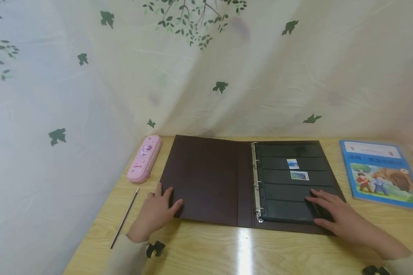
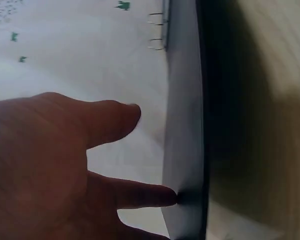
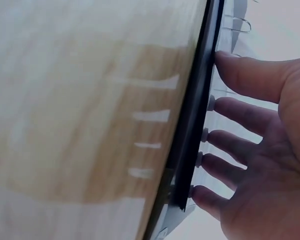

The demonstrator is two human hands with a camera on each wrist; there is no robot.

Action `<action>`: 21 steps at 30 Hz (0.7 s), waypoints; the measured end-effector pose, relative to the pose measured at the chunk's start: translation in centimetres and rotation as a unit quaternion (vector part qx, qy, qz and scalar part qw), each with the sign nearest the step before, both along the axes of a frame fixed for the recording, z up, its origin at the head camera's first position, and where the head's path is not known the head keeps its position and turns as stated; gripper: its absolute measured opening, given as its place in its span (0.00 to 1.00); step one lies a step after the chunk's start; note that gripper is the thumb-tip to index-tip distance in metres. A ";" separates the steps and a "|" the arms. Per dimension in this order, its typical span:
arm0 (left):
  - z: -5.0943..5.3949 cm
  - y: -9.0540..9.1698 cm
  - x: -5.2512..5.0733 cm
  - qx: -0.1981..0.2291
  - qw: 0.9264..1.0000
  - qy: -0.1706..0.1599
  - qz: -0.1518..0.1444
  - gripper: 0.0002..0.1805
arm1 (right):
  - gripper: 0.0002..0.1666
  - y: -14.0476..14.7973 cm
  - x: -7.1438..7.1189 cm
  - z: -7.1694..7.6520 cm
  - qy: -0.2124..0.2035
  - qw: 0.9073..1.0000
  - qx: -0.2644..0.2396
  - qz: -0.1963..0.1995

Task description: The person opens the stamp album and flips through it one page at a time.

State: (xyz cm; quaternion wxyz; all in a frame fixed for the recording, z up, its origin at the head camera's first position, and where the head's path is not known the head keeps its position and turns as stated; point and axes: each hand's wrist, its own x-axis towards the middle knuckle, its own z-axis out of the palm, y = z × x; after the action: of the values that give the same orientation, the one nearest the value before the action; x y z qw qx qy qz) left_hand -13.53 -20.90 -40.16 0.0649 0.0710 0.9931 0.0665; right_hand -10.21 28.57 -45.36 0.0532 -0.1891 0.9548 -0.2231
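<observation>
An opened dark brown ring binder (image 1: 206, 179) lies flat on the table, its metal rings (image 1: 257, 183) running beside a stack of black pocket pages (image 1: 285, 210). Two small stamps sit in the upper pockets: a blue-and-white stamp (image 1: 292, 164) and, below it, a landscape stamp (image 1: 299, 175). My left hand (image 1: 155, 212) touches the lower left corner of the cover with spread fingers. On the lower right of the top page rests my right hand (image 1: 340, 215), fingers extended. In the right wrist view, the fingertips (image 3: 220, 55) touch the page surface. Neither hand grips anything.
A pink pencil case (image 1: 145, 158) lies left of the binder, with a thin silver stick (image 1: 125, 217) nearer the left forearm. To the right is a blue picture-covered book (image 1: 382, 173). A leaf-patterned cloth (image 1: 199, 99) hangs behind the wooden table (image 1: 210, 248).
</observation>
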 end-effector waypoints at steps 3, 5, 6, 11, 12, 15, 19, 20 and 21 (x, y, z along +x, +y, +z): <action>-1.2 0.1 -0.6 -0.004 1.000 -0.015 0.002 0.39 | 0.35 -0.1 0.1 0.0 -0.003 1.000 0.001 -0.005; -1.9 0.2 -0.9 -0.009 1.000 -0.021 -0.003 0.41 | 0.35 -0.1 0.1 0.0 -0.006 1.000 0.001 -0.005; -2.1 0.3 -1.0 -0.013 1.000 -0.024 -0.007 0.42 | 0.35 0.0 0.1 0.0 -0.008 1.000 0.000 -0.007; -3.0 0.9 -1.4 -0.038 0.998 -0.028 -0.044 0.48 | 0.34 0.4 0.2 0.0 -0.011 0.999 0.004 -0.032; -3.1 1.0 -1.4 -0.042 0.997 -0.028 -0.050 0.49 | 0.34 0.5 0.2 0.0 -0.010 0.999 0.011 -0.041; -3.2 1.2 -1.3 -0.052 0.996 -0.016 -0.065 0.50 | 0.36 1.0 0.5 0.1 -0.003 0.997 0.038 -0.068; -3.1 1.5 -1.3 -0.063 0.995 0.007 -0.074 0.48 | 0.41 1.5 1.0 0.3 -0.017 0.992 0.064 -0.106; -3.0 1.5 -1.3 -0.066 0.995 0.010 -0.075 0.48 | 0.44 1.5 1.1 0.3 -0.025 0.991 0.066 -0.115; -3.1 1.5 -1.3 -0.068 0.995 0.012 -0.076 0.47 | 0.46 1.6 1.1 0.3 -0.032 0.990 0.068 -0.123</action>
State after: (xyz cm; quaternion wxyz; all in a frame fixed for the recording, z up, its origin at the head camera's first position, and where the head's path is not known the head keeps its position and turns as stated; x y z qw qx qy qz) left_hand -14.80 -19.42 -43.21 0.0622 0.1429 0.9878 -0.0071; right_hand -9.07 30.18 -45.01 0.0689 -0.0593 0.9814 -0.1690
